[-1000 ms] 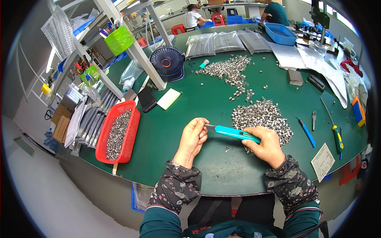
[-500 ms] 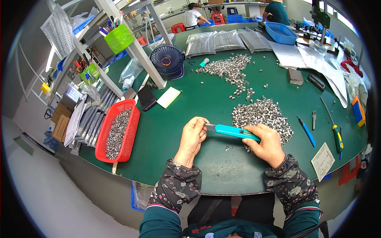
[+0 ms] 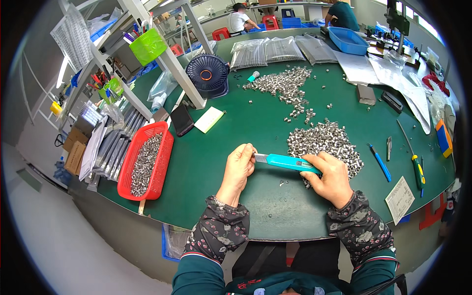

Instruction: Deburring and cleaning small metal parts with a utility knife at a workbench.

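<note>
My right hand [image 3: 329,177] is wrapped round a teal utility knife [image 3: 285,162], its short blade extended and aimed left. At the blade's tip my left hand [image 3: 238,167] is closed, thumb and fingertips pinched together; whatever lies between them is too small and covered to make out. Blade and fingertips meet or nearly so. Just beyond the knife spreads a heap of small silvery metal rings [image 3: 322,142], partly behind my right hand. Farther off, a looser heap of the same metal rings [image 3: 282,86] trails across the green tabletop [image 3: 236,123].
At left stands a red plastic basket [image 3: 167,157] of metal pieces, near a dark phone [image 3: 182,120], a yellow-green notepad [image 3: 209,119] and a fan [image 3: 207,73]. To the right lie a blue pen-like tool [image 3: 379,163], a screwdriver [image 3: 418,172] and a paper slip [image 3: 400,200].
Both hands keep nearly the same place. The left fingers and the knife's blade end have shifted very slightly; the heaps look unchanged.
</note>
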A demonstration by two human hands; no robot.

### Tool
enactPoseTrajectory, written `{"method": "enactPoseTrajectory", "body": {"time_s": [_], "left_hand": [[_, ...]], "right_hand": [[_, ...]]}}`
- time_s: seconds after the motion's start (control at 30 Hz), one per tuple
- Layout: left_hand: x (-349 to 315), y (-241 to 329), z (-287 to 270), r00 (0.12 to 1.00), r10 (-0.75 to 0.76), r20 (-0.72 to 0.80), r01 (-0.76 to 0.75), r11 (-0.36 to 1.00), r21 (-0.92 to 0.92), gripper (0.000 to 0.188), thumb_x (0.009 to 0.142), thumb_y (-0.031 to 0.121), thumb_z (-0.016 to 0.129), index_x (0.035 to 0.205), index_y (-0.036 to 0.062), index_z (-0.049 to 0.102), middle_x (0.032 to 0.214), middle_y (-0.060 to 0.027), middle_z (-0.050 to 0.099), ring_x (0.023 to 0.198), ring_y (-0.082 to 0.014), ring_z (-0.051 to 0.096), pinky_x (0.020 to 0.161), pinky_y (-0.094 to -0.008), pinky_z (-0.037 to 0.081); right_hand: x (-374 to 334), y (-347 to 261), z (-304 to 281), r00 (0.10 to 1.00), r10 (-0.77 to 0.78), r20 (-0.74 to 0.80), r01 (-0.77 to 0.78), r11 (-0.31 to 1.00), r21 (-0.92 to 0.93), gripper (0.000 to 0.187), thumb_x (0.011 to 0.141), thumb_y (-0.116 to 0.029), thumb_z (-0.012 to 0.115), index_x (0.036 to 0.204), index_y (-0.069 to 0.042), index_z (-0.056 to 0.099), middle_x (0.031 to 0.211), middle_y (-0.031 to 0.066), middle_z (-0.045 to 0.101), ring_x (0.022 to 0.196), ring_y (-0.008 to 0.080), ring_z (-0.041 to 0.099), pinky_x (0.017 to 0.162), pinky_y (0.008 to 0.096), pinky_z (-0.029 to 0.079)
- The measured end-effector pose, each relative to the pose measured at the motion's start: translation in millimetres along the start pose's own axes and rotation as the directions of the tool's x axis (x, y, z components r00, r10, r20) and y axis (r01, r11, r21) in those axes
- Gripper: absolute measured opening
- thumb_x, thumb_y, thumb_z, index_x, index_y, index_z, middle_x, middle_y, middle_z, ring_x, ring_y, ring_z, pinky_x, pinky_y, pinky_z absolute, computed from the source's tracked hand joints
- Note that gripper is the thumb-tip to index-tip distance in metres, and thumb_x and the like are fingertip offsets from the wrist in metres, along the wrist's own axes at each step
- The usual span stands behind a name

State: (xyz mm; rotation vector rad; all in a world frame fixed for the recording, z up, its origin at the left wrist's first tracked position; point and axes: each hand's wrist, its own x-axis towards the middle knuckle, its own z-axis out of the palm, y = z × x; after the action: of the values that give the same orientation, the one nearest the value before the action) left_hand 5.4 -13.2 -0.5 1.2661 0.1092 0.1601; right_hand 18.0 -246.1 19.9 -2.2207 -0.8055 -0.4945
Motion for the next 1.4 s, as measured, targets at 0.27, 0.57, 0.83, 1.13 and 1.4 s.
{"method": "enactPoseTrajectory", "body": {"time_s": [0.27,0.57,0.83,1.13,1.4], "left_hand": [[-1,2,0,0.999,-0.035,-0.006,0.035,0.999,0.023,0.030,0.090,0.034,0.050,0.078,0.0060,0.052,0.059,0.0020,0.041,0.039,-0.0009,0.027,0.034,-0.0169,0.018],[2,8,-2,0.987,-0.160,0.007,0.160,0.987,-0.002,0.033,0.092,0.030,0.047,0.070,0.0052,0.049,0.053,0.0028,0.040,0.037,-0.0027,0.026,0.032,-0.0177,0.021],[-1,13,-3,0.971,-0.233,0.046,0.232,0.972,0.039,0.036,0.090,0.029,0.050,0.062,0.0070,0.046,0.050,0.0033,0.035,0.037,-0.0038,0.025,0.031,-0.0181,0.020],[-1,19,-9,0.919,-0.371,0.135,0.361,0.928,0.094,0.029,0.088,0.026,0.052,0.066,0.0096,0.044,0.052,0.0055,0.036,0.041,-0.0020,0.027,0.032,-0.0171,0.018],[-4,18,-7,0.898,-0.418,0.137,0.402,0.906,0.132,0.030,0.087,0.027,0.053,0.063,0.0116,0.041,0.052,0.0062,0.035,0.041,-0.0014,0.025,0.034,-0.0180,0.015]], "right_hand": [[0,0,-1,1.000,-0.017,-0.004,0.017,1.000,-0.009,0.027,0.070,-0.022,0.067,0.094,-0.012,0.062,0.067,0.0058,0.050,0.058,0.0245,0.054,0.049,0.0362,0.042],[1,0,-2,1.000,-0.022,0.014,0.022,1.000,-0.004,0.027,0.070,-0.022,0.067,0.095,-0.013,0.061,0.067,0.0054,0.050,0.059,0.0240,0.054,0.049,0.0359,0.042],[1,2,-3,0.996,-0.087,-0.002,0.087,0.996,-0.011,0.029,0.067,-0.021,0.068,0.094,-0.012,0.061,0.067,0.0053,0.047,0.061,0.0227,0.052,0.050,0.0358,0.041],[8,0,-12,0.983,-0.182,-0.008,0.180,0.978,-0.101,0.036,0.060,-0.014,0.071,0.095,-0.012,0.060,0.069,0.0045,0.047,0.065,0.0218,0.051,0.054,0.0341,0.041],[12,0,-18,0.959,-0.283,-0.020,0.271,0.937,-0.222,0.037,0.060,-0.015,0.071,0.095,-0.013,0.059,0.069,0.0030,0.045,0.065,0.0200,0.049,0.053,0.0327,0.040]]}}
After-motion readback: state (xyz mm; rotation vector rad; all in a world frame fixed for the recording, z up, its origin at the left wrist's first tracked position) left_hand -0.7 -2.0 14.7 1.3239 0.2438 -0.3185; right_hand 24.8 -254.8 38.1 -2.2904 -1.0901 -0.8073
